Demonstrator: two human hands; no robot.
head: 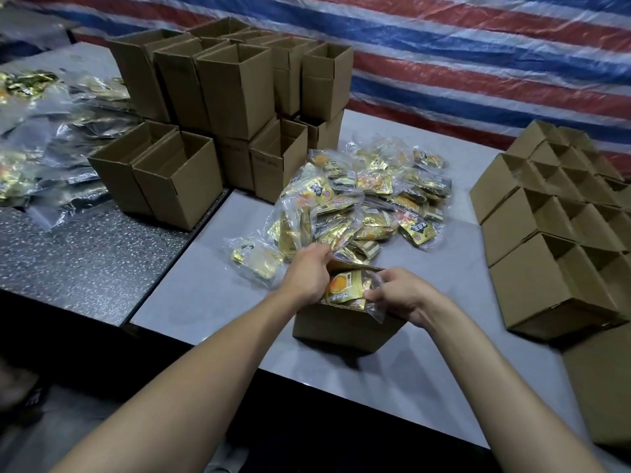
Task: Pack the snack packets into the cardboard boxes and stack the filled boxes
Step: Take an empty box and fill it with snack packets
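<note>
An open cardboard box point(341, 327) stands on the grey table point(218, 288) right in front of me. A gold snack packet point(345, 290) in a clear bag sits in its mouth. My left hand point(309, 271) reaches over the box's left rim, fingers curled against the packet. My right hand point(401, 293) pinches the clear bag at the packet's right side. Behind the box lies a heap of gold snack packets point(368, 196) in clear bags.
Stacked open boxes point(235, 93) stand at the back left, lower ones point(177, 186) in front. A block of open boxes point(560, 233) lies on its side at the right. More packets point(30, 138) cover the speckled table on the left. A striped tarp hangs behind.
</note>
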